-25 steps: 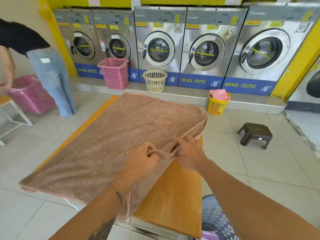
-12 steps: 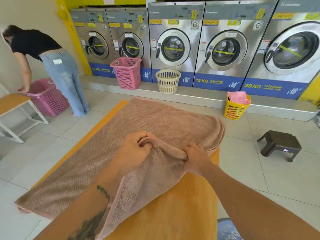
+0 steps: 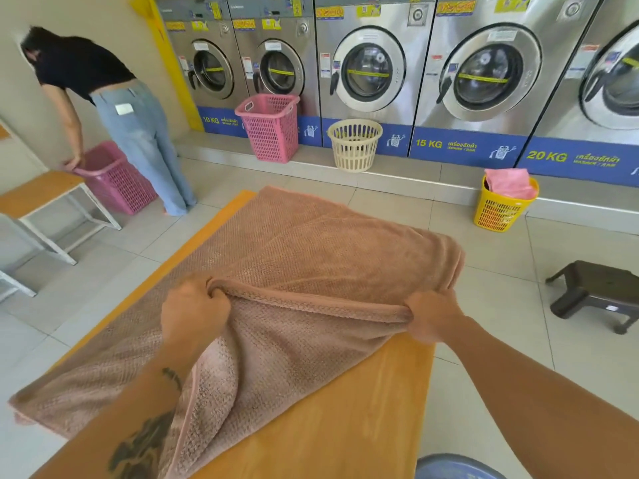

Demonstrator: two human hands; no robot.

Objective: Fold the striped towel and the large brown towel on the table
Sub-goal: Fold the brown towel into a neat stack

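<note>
The large brown towel (image 3: 304, 250) lies spread over the orange wooden table (image 3: 345, 416), doubled along its right side and hanging past the left edge. My left hand (image 3: 193, 312) grips the near hem at one end. My right hand (image 3: 432, 319) grips the same hem further right. Between the two hands the hem is stretched taut and raised off the table. No striped towel is in view.
A row of washing machines (image 3: 366, 70) lines the back wall, with a pink basket (image 3: 269, 126), a cream basket (image 3: 354, 145) and a yellow basket (image 3: 501, 205) before them. A person (image 3: 114, 108) bends over another pink basket (image 3: 114, 178) at left. A dark stool (image 3: 594, 292) stands at right.
My hands have moved apart along the towel's near hem, pulling it taut between them. The view has shifted closer to the table and leftward.
</note>
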